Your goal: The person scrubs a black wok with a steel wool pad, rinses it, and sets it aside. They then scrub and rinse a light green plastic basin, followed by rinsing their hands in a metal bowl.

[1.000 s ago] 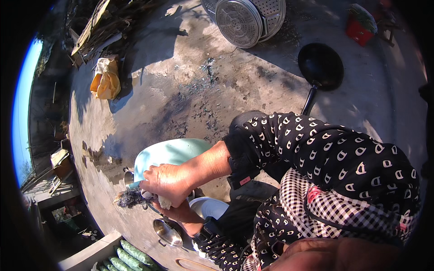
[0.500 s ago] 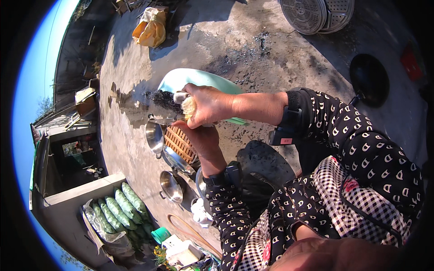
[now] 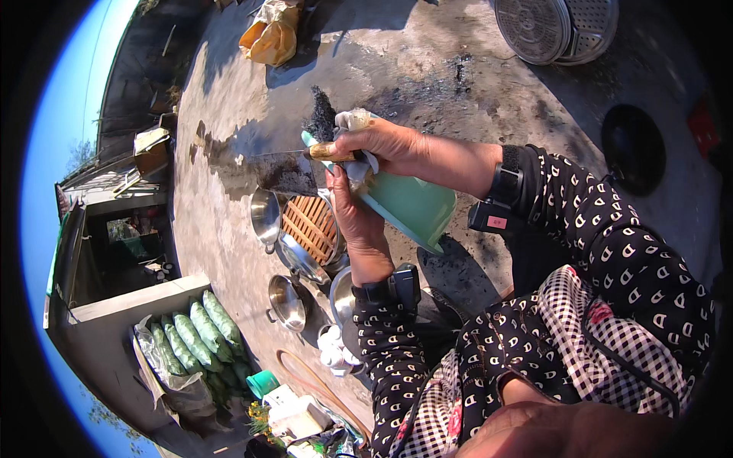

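My right hand (image 3: 385, 145) is closed on the wooden handle of a knife (image 3: 331, 153), whose thin metal part points left. A pale crumpled scrubber (image 3: 359, 119) is bunched in the same hand. My left hand (image 3: 355, 221) is just below, fingers curled and partly hidden, close to the handle and to the rim of a light green plastic basin (image 3: 416, 204). The basin is tilted under both hands; I cannot tell what bears it. Beyond it shows a dark speckled patch (image 3: 321, 113), perhaps dirty water or soot.
Steel pots (image 3: 289, 303) stand on the concrete to the left, near a slatted wooden rack (image 3: 309, 227) and white dishes (image 3: 336, 349). A black wok (image 3: 634, 149) and perforated steamer trays (image 3: 551, 30) lie right. Green bundles (image 3: 191, 341), a hose (image 3: 321, 385) and a yellow bag (image 3: 269, 42) are around.
The basin has swung down and right beneath my hands, its inside now showing. The knife's handle has come into sight in my right hand. My hands have shifted right.
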A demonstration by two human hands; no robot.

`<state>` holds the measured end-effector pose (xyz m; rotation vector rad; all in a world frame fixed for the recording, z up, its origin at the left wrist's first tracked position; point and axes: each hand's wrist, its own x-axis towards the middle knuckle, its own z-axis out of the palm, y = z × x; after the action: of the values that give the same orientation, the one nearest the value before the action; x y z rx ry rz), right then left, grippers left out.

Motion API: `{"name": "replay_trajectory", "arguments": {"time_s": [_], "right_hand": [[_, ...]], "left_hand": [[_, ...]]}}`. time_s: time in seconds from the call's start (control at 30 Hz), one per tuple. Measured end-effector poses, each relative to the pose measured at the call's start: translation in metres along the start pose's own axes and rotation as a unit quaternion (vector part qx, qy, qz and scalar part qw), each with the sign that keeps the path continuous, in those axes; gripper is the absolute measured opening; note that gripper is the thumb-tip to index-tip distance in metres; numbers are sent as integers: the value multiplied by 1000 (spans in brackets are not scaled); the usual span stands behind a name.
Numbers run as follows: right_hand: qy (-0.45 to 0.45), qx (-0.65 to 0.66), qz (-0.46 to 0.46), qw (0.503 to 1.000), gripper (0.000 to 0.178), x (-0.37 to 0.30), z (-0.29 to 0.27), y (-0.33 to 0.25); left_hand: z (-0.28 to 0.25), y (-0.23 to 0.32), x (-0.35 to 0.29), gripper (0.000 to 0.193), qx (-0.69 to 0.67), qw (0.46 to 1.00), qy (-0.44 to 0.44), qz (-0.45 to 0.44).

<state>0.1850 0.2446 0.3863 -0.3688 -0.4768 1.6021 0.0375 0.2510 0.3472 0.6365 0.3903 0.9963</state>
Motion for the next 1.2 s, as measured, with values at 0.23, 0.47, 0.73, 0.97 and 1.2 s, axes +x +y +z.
{"name": "replay_trajectory", "arguments": {"time_s": [0.23, 0.47, 0.73, 0.97, 1.2], "right_hand": [[-25, 15, 9, 1000, 21, -3, 0, -19], [-16, -96, -55, 994, 27, 5, -29, -82], [233, -308, -105, 916, 30, -104, -188, -166], [531, -474, -57, 700, 76, -209, -335, -158], [427, -820, -97, 369, 96, -262, -357, -107]], "left_hand": [[12, 17, 29, 33, 63, 996, 49, -27], [7, 30, 41, 34, 70, 977, 181, -90], [-39, 50, -31, 41, 144, 971, 178, -65], [-66, 84, -89, 40, 172, 958, 228, -31], [-64, 116, -119, 54, 152, 930, 333, 23]]}}
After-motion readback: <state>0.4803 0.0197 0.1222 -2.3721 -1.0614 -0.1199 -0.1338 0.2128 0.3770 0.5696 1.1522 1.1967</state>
